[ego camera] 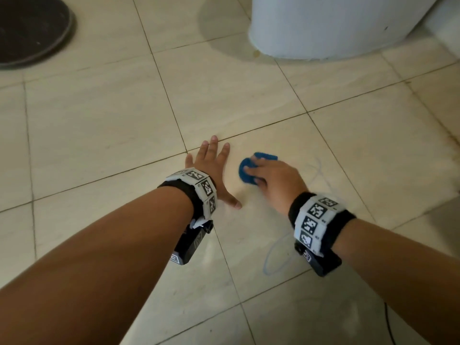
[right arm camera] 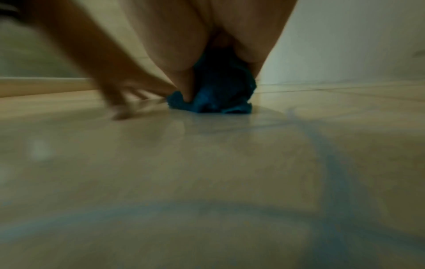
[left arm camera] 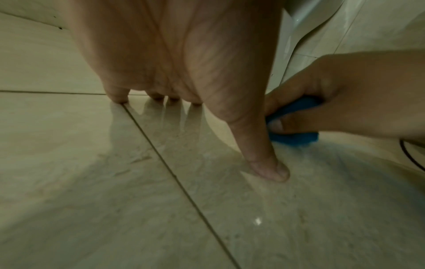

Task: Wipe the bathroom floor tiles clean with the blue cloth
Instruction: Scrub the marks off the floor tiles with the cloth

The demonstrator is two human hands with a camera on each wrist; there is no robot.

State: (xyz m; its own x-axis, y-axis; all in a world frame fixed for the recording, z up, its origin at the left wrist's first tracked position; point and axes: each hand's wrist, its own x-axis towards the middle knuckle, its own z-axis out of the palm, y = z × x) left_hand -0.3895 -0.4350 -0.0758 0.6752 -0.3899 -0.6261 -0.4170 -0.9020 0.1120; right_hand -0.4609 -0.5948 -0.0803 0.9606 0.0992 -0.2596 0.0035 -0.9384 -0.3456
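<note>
The wiping step is in hand. The right hand [ego camera: 271, 176] is clamped on the bunched cloth [ego camera: 245, 170] and presses it on the floor [ego camera: 99, 120], just right of the left hand [ego camera: 211, 168]. That hand lies flat with fingers spread, bracing. Faint blue marks [ego camera: 273, 260] show on the tiles nearer the person, so the next move probably calls for firm strokes toward them. No brand or readable writing shows; the wristbands [ego camera: 316, 220] carry only coded squares.
</note>
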